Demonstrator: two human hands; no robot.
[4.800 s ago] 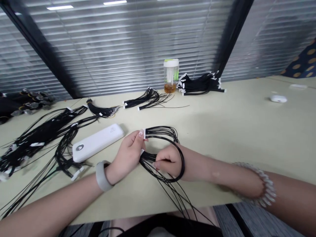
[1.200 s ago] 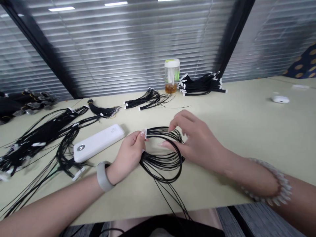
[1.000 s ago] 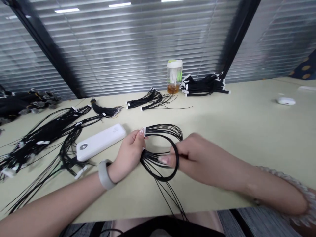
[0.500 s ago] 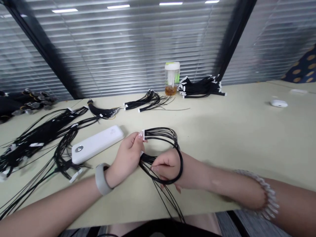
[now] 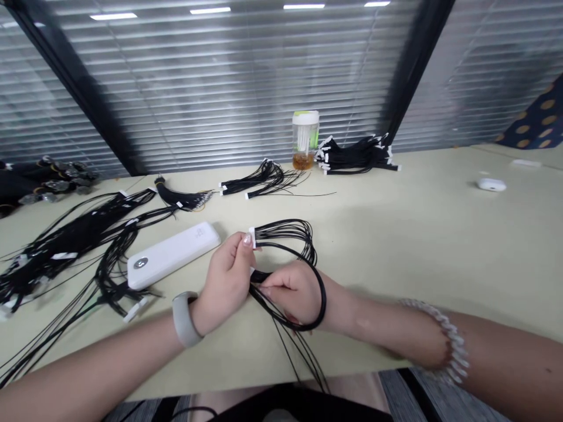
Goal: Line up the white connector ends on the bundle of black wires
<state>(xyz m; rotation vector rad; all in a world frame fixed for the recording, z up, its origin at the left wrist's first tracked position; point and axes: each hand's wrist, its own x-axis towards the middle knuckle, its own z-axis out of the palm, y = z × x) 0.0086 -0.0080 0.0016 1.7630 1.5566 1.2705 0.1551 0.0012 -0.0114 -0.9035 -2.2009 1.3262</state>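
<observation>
— Slatted blinds [image 5: 220,88] run behind the pale table [image 5: 417,234] where we sit, don't they?
— Yes, and our wire bundle [image 5: 288,227] is near the table's front edge, coiled into a loop between our hands.
— How do we hold it?
— Our left hand [image 5: 226,281] pinches its white connector [image 5: 252,233] tight between thumb and fingertip. Our right hand [image 5: 292,290] is threaded through the loop, which circles it near the wrist. Its fingers are closed on the strands just beside the left hand.
— And the loose ends?
— They trail off the table edge toward our lap.
— What lies near?
— A white power bank [image 5: 173,254] lies just left of our left hand, with loose wires [image 5: 79,234] beyond it. A jar [image 5: 305,139] and stacked bundles [image 5: 358,155] stand by the blinds.
</observation>
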